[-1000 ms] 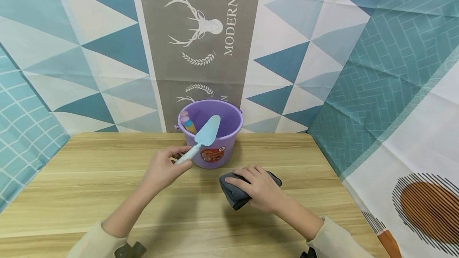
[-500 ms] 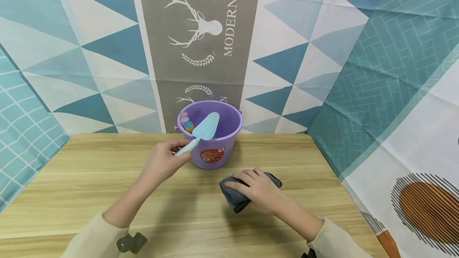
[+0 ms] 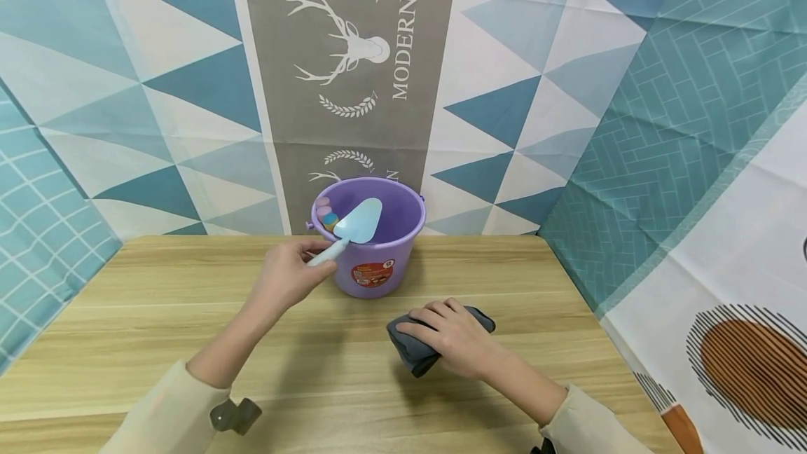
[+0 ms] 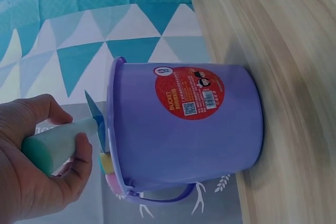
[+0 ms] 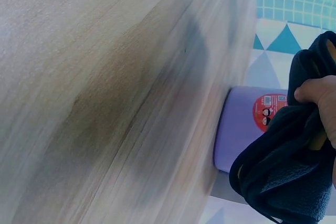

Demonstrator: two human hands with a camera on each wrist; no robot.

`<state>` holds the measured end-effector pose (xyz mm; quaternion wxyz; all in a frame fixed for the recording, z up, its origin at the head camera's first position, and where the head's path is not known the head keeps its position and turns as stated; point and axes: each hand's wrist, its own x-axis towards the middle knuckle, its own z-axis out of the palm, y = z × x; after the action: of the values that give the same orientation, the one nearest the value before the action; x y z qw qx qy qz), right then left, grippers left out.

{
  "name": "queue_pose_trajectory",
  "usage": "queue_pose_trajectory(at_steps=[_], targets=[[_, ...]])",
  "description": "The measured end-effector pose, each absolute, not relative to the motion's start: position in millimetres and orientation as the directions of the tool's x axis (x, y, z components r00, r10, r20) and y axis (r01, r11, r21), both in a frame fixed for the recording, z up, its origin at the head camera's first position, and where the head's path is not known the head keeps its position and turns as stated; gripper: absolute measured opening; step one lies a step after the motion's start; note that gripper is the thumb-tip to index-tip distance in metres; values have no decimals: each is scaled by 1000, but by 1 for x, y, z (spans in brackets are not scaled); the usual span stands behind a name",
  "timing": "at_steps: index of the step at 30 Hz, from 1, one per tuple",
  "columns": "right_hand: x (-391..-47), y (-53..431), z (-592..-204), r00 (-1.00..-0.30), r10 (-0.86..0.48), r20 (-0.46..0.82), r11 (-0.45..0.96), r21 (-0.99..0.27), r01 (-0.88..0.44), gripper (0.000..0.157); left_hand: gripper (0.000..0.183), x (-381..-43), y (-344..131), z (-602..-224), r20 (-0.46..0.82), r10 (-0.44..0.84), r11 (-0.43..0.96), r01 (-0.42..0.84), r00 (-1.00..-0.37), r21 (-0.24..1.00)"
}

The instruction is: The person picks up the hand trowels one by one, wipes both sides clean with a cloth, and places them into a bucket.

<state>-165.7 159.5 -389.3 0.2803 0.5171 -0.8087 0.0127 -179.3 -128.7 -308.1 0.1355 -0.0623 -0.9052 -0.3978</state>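
Observation:
In the head view my left hand (image 3: 291, 273) grips the pale handle of a light blue trowel (image 3: 359, 221). Its blade slants over the near rim of a purple bucket (image 3: 378, 258). From the left wrist side, fingers and thumb curl round the trowel's handle (image 4: 65, 140), and the blade is edge-on at the bucket's mouth. My right hand (image 3: 457, 338) holds a folded dark grey cloth (image 3: 410, 345) above the table, to the right of the bucket. Thumb and folds of the cloth (image 5: 289, 171) show close up in the right wrist view.
Inside the bucket at its left, pink, blue and yellow ends of things (image 3: 326, 212) stick up. A red round label (image 4: 190, 93) marks the bucket's side. Patterned cloth walls (image 3: 517, 90) stand behind and beside the wooden table (image 3: 157, 314).
My left hand has moved slightly up and away from me, and the trowel's blade has tipped lower over the bucket's mouth. The right hand with the cloth has hardly moved.

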Motion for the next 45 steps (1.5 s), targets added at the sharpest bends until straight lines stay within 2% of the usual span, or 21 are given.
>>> queue_pose_trajectory(at_steps=[10, 16, 28, 38, 45], targets=[[-166, 161, -390, -319, -833, 452, 467, 267, -843, 59, 31, -181, -128, -293, 202, 34, 698, 168, -979, 696], [-166, 162, -389, -326, -833, 447, 472, 267, -840, 59, 31, -181, -132, -287, 203, 20, 673, 163, -979, 721], [-165, 163, -390, -336, -842, 421, 473, 279, -836, 62, 36, -189, -132, -287, 321, -131, 589, 187, -938, 786], [-167, 165, -392, -375, -843, 386, 495, 284, -821, 61, 28, -199, -130, -298, 426, -172, 537, 279, -888, 796], [-170, 168, -397, -374, -852, 367, 496, 331, -803, 55, 27, -205, -127, -298, 469, -189, 545, 305, -863, 781]])
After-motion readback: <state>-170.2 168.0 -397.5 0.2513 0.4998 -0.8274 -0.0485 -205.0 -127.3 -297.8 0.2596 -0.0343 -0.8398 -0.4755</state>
